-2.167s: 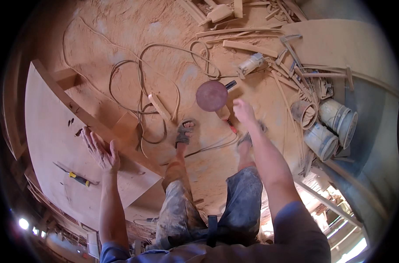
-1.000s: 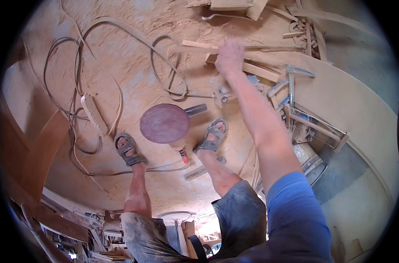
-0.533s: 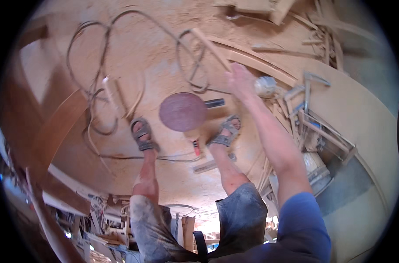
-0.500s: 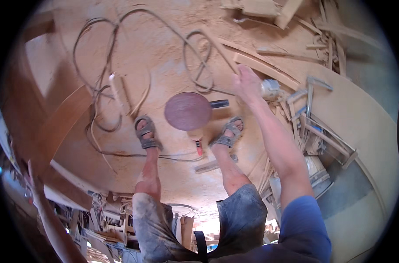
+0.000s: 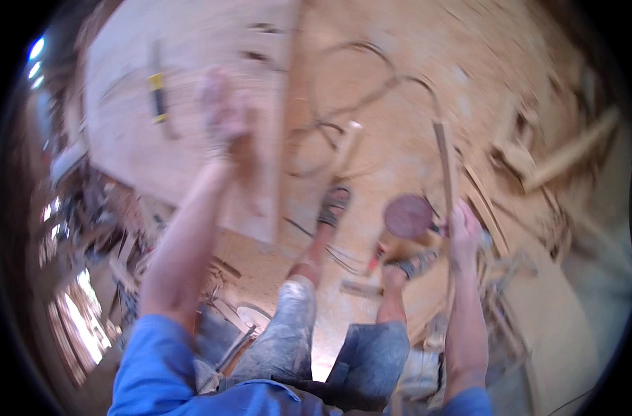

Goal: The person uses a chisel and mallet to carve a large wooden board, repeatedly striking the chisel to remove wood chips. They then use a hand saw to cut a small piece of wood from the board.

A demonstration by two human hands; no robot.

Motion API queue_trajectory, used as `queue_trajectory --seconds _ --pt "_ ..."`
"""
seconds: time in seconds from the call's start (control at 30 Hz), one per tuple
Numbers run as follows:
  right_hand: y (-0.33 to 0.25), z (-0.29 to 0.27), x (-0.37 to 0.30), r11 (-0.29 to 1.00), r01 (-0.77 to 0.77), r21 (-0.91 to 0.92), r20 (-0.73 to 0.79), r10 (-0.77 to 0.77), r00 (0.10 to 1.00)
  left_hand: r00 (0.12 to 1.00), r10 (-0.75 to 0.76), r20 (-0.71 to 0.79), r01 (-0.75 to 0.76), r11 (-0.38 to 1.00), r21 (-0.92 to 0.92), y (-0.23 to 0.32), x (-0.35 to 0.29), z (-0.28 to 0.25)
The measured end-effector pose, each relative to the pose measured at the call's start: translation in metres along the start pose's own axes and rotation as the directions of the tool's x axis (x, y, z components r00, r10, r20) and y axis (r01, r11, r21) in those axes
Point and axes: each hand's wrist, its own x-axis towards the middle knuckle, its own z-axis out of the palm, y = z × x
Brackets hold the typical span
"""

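Observation:
My right hand (image 5: 463, 229) is closed around a long thin wooden strip (image 5: 443, 156), which reaches forward and back past the fist. My left hand (image 5: 224, 111), smeared by motion, hovers over a pale wooden tabletop (image 5: 184, 55). Its fingers look stretched out, and I see nothing in them. A slim tool with a yellow and black handle (image 5: 158, 97) lies on the tabletop, left of that hand. Beside the right hand, on the floor, a disc sander (image 5: 408, 215) rests with its round purple-brown pad facing up.
A long cable (image 5: 392, 82) loops over the dusty floor beyond my feet. Offcuts (image 5: 531, 156) pile up at the right, near a curved pale panel (image 5: 559, 326). A short wooden block (image 5: 361, 288) lies between my legs. Scrap wood and clutter (image 5: 129, 256) fill the left side.
My view has swung left, bringing the tabletop and yellow-black tool into sight. The left hand has come from the far left edge to over the tabletop. The right hand still grips the strip.

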Motion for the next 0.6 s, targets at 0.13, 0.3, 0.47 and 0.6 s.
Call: queue_trajectory --seconds 0.13,0.3,0.47,0.6 --pt "-0.035 0.071 -0.006 0.791 0.366 -0.491 0.087 -0.373 0.924 0.956 -0.294 0.008 0.294 0.955 0.034 0.038 0.017 -0.017" --pt "-0.094 0.162 -0.001 0.64 0.463 -0.613 0.155 -0.478 0.865 0.956 -0.293 0.016 0.293 0.956 0.004 0.04 0.017 -0.027" --pt "-0.148 0.213 0.012 0.406 0.512 -0.757 0.266 -0.525 0.809 0.944 -0.325 0.061 0.326 0.945 -0.016 0.044 0.024 -0.031" --pt "-0.166 0.238 0.021 0.368 0.437 -0.821 0.263 -0.436 0.861 0.941 -0.333 0.066 0.336 0.941 -0.041 0.044 0.027 -0.032"
